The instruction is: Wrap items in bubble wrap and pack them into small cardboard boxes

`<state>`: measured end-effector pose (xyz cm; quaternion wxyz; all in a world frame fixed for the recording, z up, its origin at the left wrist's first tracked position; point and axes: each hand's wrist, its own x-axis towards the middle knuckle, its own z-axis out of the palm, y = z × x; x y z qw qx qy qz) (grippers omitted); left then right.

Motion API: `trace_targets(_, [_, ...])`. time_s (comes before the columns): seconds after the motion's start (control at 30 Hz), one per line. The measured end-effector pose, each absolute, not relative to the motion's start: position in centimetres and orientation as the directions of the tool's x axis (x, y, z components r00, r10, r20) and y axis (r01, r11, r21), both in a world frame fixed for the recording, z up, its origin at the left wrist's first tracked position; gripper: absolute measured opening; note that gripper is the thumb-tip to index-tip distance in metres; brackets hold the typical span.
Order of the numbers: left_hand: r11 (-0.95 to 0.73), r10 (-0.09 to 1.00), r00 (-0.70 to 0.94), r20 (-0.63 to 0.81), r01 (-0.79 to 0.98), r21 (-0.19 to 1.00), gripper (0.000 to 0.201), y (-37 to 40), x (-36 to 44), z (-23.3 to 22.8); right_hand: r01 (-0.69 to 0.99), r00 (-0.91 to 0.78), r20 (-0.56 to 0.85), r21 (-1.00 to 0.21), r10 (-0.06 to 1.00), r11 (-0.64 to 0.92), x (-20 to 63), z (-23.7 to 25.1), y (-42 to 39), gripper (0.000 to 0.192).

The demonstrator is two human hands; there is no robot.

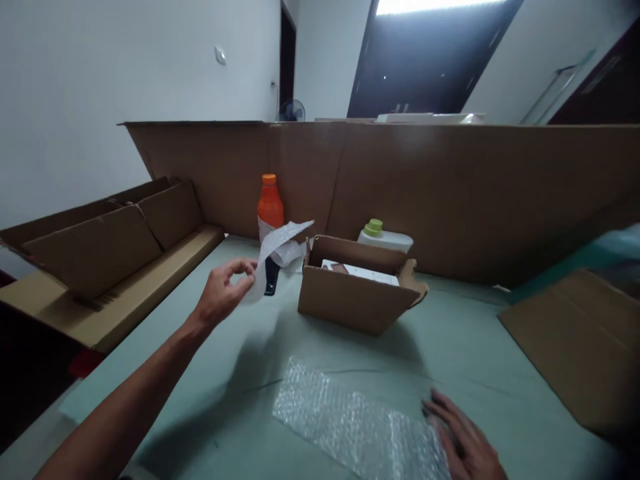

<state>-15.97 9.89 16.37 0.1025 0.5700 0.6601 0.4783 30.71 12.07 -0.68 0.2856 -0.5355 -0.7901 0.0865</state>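
My left hand [229, 287] pinches a thin, whitish piece of bubble wrap [279, 239] between thumb and fingers, lifted above the table. A dark flat object [271, 277] lies partly hidden behind that piece. At the lower right, my right hand [465, 437] has its fingers apart at the right end of a clear sheet of bubble wrap [355, 420] lying flat; whether it presses on the sheet is hard to tell. Beyond the sheet stands an open cardboard box [350, 300] with a white box [363, 272] inside.
An orange bottle [271, 203] and a white bottle with a green cap [385, 237] stand before a tall cardboard panel [450, 187]. Long cardboard boxes [115, 247] line the left edge. A cardboard piece [580, 347] lies at right on the pale green tabletop [465, 333].
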Motion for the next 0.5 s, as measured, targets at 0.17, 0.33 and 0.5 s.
trace_targets(0.17, [-0.349, 0.854, 0.092, 0.512, 0.832, 0.432, 0.012, 0.8, -13.0, 10.7, 0.736, -0.147, 0.385, -0.573, 0.911, 0.361, 28.4, 5.3, 8.5, 0.037])
trace_targets(0.33, [-0.511, 0.836, 0.431, 0.339, 0.838, 0.194, 0.021, -4.0, -12.2, 4.9, 0.633, -0.325, 0.226, -0.67, 0.918, 0.389, 25.0, 7.8, 5.7, 0.03])
trace_targets(0.5, [-0.406, 0.897, 0.348, 0.273, 0.893, 0.195, 0.037, -5.8, -13.0, 3.5, 0.67, -0.441, 0.035, -0.652, 0.897, 0.355, 21.5, 7.9, 5.3, 0.029])
